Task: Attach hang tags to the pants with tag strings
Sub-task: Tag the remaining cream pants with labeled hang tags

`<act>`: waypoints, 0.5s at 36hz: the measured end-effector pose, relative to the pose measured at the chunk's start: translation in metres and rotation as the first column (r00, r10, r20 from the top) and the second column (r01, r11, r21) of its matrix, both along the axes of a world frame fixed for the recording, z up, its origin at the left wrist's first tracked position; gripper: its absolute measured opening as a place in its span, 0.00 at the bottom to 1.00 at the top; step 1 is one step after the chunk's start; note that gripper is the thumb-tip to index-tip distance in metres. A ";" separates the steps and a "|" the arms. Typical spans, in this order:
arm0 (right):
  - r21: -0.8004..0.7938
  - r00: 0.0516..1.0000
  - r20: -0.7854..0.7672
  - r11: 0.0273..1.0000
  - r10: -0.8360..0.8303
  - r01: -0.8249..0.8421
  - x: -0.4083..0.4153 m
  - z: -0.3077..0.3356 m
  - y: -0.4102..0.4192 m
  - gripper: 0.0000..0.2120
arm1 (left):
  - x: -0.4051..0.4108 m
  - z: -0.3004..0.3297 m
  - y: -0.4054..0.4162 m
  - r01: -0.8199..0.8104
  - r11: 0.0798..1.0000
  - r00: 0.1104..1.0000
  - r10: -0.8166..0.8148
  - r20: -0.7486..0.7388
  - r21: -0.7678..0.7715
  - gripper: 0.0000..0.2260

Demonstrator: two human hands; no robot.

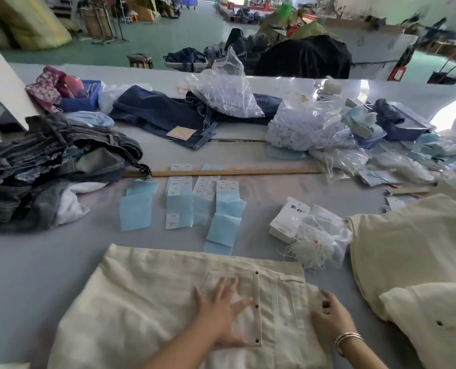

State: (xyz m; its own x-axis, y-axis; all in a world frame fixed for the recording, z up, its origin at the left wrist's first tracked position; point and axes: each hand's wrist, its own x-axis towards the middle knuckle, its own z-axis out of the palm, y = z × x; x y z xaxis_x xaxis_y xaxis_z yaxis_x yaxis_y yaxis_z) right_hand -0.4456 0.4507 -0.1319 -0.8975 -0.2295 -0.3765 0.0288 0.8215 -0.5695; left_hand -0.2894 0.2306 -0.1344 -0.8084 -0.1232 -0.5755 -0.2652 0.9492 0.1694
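Low in the frame, the left hand [221,312] presses spread fingers flat on cream pants [147,302] lying on the grey table [35,262]; the right hand [330,318] curls at their edge, grip unclear. Hang tags [288,217] sit centre-right; blurred workshop floor [195,30] above.

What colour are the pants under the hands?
The pants are cream, off-white, seen best in the head view.

Head camera looks forward and down, close over the table [35,262] (wide-angle)
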 end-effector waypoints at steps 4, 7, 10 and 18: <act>-0.009 0.942 -0.299 0.987 0.151 -0.161 -0.026 0.012 -0.035 0.16 | -0.005 -0.001 -0.001 -0.027 1.000 0.999 0.026 0.038 0.011 0.39; 0.034 0.840 -0.414 0.929 0.349 -0.369 -0.044 0.026 -0.079 0.11 | -0.006 -0.008 0.000 -0.056 0.998 0.998 0.055 0.041 0.024 0.40; 0.119 0.771 -0.423 0.873 0.476 -0.473 -0.066 0.035 -0.123 0.17 | -0.008 -0.018 0.001 -0.057 0.998 0.996 0.056 0.063 0.011 0.40; 0.600 0.650 -0.314 0.675 0.692 -0.429 -0.117 0.017 -0.165 0.19 | -0.008 -0.020 -0.002 -0.029 0.939 0.954 -0.077 -0.290 -0.344 0.30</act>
State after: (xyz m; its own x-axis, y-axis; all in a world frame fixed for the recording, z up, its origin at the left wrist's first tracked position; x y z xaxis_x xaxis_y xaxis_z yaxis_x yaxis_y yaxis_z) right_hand -0.5623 0.2858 -0.1154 -0.7212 -0.6798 -0.1332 -0.6907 0.7202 0.0646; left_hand -0.2978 0.2290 -0.1541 -0.9393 -0.2472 -0.2377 -0.2300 0.9682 -0.0982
